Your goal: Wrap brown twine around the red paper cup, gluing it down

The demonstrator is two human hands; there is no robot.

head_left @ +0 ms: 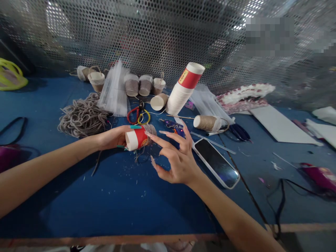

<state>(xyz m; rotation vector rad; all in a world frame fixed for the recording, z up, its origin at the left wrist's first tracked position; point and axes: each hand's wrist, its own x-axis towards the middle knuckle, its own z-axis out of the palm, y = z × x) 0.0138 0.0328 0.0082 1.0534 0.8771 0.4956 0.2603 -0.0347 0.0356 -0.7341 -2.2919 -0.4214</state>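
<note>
A red and white paper cup (pixel 133 140) lies on its side in my left hand (pixel 115 137), whose fingers wrap round it. Grey cord is wound about the cup's far end. My right hand (pixel 175 154) is spread with fingers apart, its index fingertip at the cord-wound end of the cup; whether it presses there I cannot tell. Loose cord ends hang under the cup. Behind my left wrist sits a heap of grey cord (pixel 81 117). Scissors (pixel 138 114) with red and yellow handles lie just beyond the cup, and a purple glue gun (pixel 173 126) is behind my right fingers.
A leaning stack of paper cups (pixel 181 96) stands at the back, near several cord-wrapped cups (pixel 131 85). A phone (pixel 216 162) lies right of my right hand. White mesh (pixel 114 92) and white board (pixel 283 124) are farther off. Perforated metal (pixel 157 38) closes the table's back.
</note>
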